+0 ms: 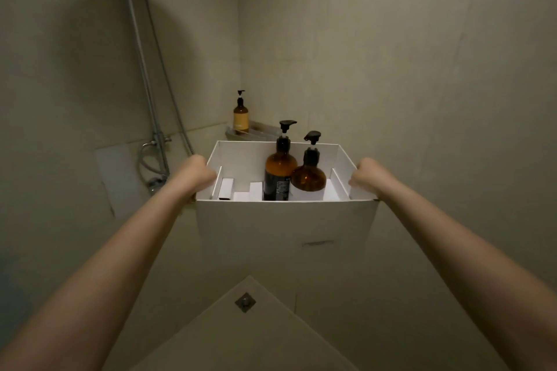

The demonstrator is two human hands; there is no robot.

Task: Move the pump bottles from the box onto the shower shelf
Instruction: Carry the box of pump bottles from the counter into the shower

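The step in hand looks like bringing the load in: the left hand [197,173] and right hand [366,176] each grip a side wall of the white box [280,226], fingers curled over its rim, before the corner shower shelf [260,131], where one amber pump bottle [240,117] already stands. The tall pump bottle [278,174] and round pump bottle [309,178] stand upright and touching inside, between the hands but apart from both. Next, one hand likely must let go to lift a bottle.

The box [280,226] hides the base of the tall pump bottle [278,170] and part of the shelf [262,130].
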